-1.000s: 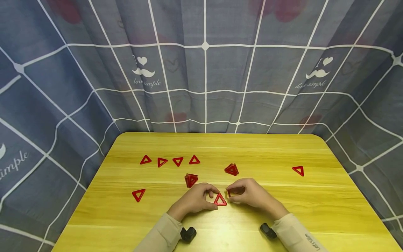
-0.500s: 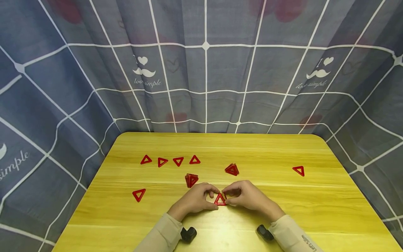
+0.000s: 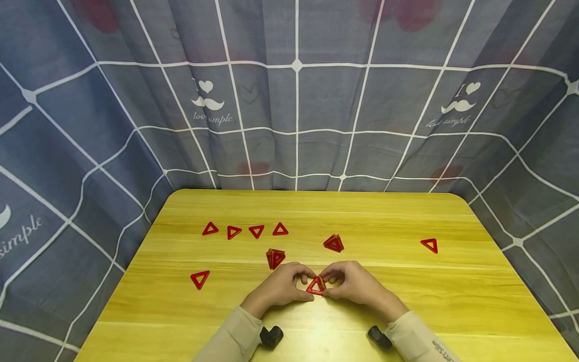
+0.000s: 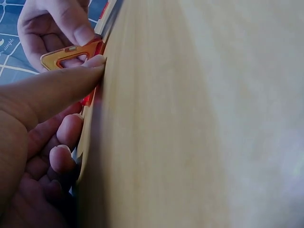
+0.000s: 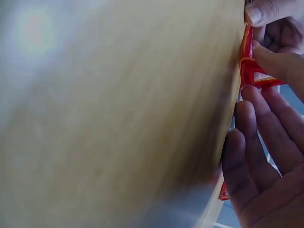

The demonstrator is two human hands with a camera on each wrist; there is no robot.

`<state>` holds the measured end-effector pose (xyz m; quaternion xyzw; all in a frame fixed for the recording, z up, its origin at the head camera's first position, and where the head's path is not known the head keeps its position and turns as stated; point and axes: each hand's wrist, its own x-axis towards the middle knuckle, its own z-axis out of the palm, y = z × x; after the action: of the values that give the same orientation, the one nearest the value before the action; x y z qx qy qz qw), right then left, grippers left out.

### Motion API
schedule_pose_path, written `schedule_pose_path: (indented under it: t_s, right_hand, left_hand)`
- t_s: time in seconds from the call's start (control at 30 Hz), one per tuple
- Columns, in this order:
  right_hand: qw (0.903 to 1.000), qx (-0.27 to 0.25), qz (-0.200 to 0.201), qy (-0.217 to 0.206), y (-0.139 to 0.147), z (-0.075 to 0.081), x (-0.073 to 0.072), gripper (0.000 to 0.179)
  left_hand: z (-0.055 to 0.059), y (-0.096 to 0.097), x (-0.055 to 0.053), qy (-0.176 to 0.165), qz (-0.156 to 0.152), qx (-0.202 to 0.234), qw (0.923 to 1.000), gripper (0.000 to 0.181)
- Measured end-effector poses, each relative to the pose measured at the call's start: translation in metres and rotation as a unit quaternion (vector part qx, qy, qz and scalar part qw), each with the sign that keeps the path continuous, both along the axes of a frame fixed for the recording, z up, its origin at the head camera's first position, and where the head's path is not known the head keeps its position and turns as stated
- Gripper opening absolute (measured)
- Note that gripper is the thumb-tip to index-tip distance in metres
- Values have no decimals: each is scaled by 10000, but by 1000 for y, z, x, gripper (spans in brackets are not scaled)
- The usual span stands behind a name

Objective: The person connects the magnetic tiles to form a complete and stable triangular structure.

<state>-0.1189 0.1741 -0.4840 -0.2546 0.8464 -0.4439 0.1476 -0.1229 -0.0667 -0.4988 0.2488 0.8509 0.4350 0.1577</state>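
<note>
A red triangular magnetic tile (image 3: 314,292) lies flat on the table, with an open centre. My left hand (image 3: 282,284) holds it from the left, thumb at the near corner and a fingertip by the far corner. On its right edge a second triangular tile (image 4: 50,61) stands up at a tilt, orange and see-through in the left wrist view. My right hand (image 3: 355,281) pinches this raised tile (image 5: 270,82) between thumb and fingers. Seen from the right wrist, the two tiles meet along an edge; the fingers hide parts of both.
Beyond the hands stand two small red built pieces, a left one (image 3: 275,259) and a right one (image 3: 333,243). Several loose red triangles, such as this tile (image 3: 256,231), lie in a row at the back left. Single tiles lie left (image 3: 199,279) and far right (image 3: 429,245). A patterned curtain (image 3: 271,100) surrounds the wooden table (image 3: 371,211).
My right hand has moved left, bringing its tile up against the right edge of the flat one. My left hand has stayed nearly still, holding the flat tile.
</note>
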Motion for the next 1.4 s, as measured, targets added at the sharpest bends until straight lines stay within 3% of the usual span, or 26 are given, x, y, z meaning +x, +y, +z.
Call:
schedule_pose_path:
  t_s: [0.3,0.47,0.77,1.07,1.4]
  right_hand:
    - [9997,165,39,176,-2,-1,3,29]
    - [9995,104,120,290,-1,-1,4,19]
    - [9990,85,172,394,-2,0,3,15]
    - [9984,298,-383,281,-6,0,4,8]
    - [9955,625,-703,68,-8,2,10,20]
  left_hand:
    - [-2,-2,-1,-104,-35,39,9999,48]
    - [-1,-5,0,-167,-138,211,9995,57]
    - [0,-8,-3,-511,-324,531,9968,46]
    - [-1,-6,-2,-291,-389,352,9982,42]
    - [0,-4,1,-108,-415,167,9989,41]
